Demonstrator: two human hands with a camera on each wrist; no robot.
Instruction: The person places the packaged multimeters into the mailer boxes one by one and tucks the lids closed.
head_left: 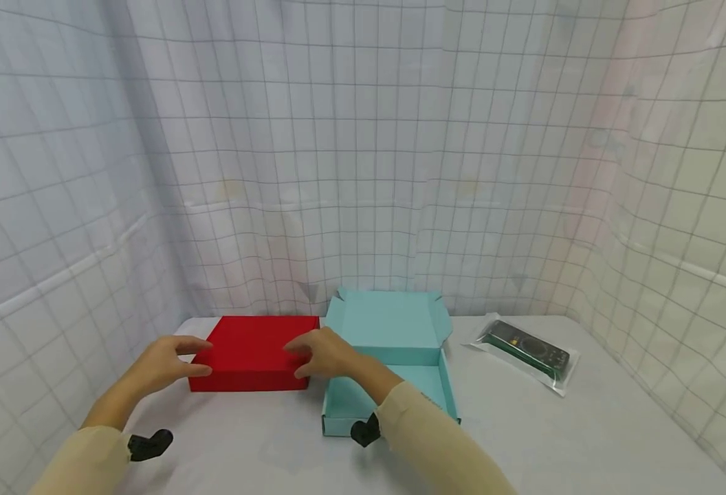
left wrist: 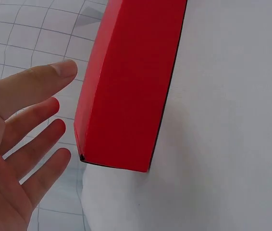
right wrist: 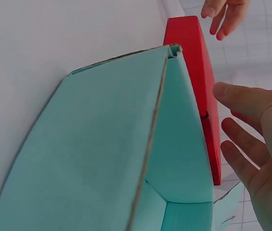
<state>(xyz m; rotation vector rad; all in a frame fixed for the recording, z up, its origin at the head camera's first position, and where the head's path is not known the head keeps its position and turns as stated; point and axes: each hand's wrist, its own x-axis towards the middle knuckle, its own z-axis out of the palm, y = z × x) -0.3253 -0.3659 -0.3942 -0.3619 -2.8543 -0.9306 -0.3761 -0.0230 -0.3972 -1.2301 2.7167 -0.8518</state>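
A closed red box (head_left: 251,350) lies flat on the white table, left of the middle in the head view. My left hand (head_left: 160,363) is at its left end, thumb and fingers spread; the left wrist view shows a gap between the fingertips and the red cardboard. Over the box's right end hovers my right hand (head_left: 327,352), its thumb apart from its fingers and nothing held between them. Beneath the right forearm stands a light teal box (head_left: 427,375) with its lid raised at the back. Part of its inside is hidden by that arm.
At the right of the table lies a black and green device (head_left: 526,347) with buttons, sealed in a clear plastic bag (head_left: 564,385). White gridded curtains (head_left: 388,172) enclose the table (head_left: 524,440) at the back and both sides.
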